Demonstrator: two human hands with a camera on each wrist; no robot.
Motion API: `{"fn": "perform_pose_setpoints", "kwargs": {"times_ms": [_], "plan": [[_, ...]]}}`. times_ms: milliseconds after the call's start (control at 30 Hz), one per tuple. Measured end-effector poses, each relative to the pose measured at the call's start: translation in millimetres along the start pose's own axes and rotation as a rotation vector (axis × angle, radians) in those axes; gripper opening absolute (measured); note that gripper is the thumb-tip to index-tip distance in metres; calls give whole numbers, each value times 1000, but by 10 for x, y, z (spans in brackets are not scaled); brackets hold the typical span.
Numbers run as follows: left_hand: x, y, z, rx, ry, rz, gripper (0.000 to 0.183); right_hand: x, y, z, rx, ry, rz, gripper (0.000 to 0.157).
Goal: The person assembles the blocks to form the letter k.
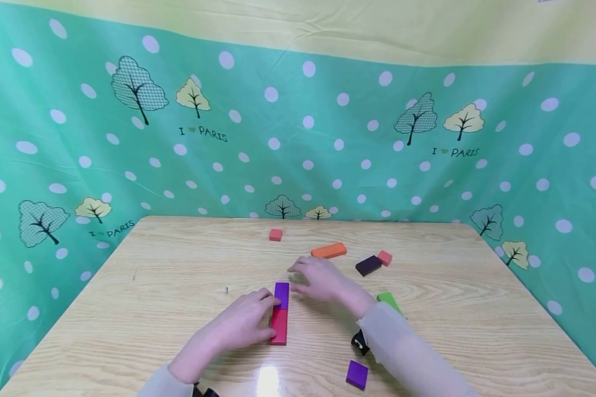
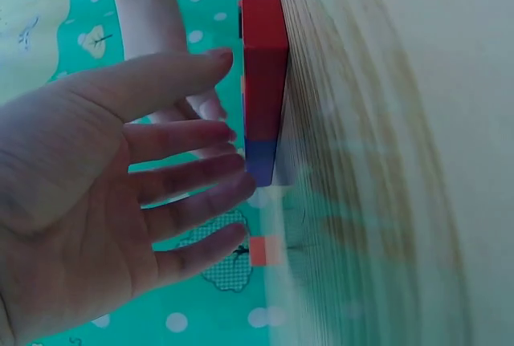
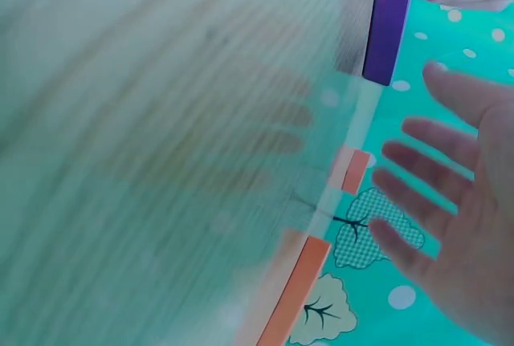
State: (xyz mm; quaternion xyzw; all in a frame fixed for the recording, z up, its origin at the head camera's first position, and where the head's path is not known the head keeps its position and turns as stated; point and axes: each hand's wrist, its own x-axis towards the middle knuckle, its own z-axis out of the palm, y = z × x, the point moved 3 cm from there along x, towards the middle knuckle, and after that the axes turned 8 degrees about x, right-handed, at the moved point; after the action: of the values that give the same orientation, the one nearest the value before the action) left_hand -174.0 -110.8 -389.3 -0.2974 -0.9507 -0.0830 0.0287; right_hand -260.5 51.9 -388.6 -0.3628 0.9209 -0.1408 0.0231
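A red block (image 1: 279,331) and a purple block (image 1: 282,292) lie end to end in one straight line on the wooden table. My left hand (image 1: 243,321) reaches over them from the left, its thumb at the red block and its fingertips at the purple one. In the left wrist view the fingers (image 2: 193,173) of that hand are spread and fairly straight beside the two blocks. My right hand (image 1: 320,279) hovers just right of the purple block's far end, holding nothing. Its fingers (image 3: 434,173) look spread and relaxed in the right wrist view.
Behind the right hand lies an orange block (image 1: 329,251). A black block (image 1: 368,266) sits by a small coral block (image 1: 384,257); another coral block (image 1: 275,235) is farther back. The right sleeve partly covers a green block (image 1: 389,302). A small purple block (image 1: 357,375) lies nearer.
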Motion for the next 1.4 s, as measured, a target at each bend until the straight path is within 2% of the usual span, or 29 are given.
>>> {"fn": "perform_pose_setpoints", "kwargs": {"times_ms": [67, 167, 333, 667, 800, 1167, 1400], "plan": [[26, 2, 3, 28, 10, -2, 51, 14, 49, -23, -20, 53, 41, 39], [61, 9, 9, 33, -11, -17, 51, 29, 117, -55, -29, 127, 114, 36], [98, 23, 1, 23, -42, -43, 52, 40, 217, -92, -4, 192, 202, 32], [113, 20, 16, 86, -43, -36, 50, 53, 387, -170, 46, 316, 285, 20], [113, 52, 4, 117, -46, -37, 49, 71, 452, -193, 68, 303, 353, 22], [135, 76, 3, 133, -30, -61, 48, 121, 573, -238, -73, 189, 553, 32], [143, 68, 4, 112, -31, -61, 47, 151, 593, -257, -77, 152, 574, 34]]}}
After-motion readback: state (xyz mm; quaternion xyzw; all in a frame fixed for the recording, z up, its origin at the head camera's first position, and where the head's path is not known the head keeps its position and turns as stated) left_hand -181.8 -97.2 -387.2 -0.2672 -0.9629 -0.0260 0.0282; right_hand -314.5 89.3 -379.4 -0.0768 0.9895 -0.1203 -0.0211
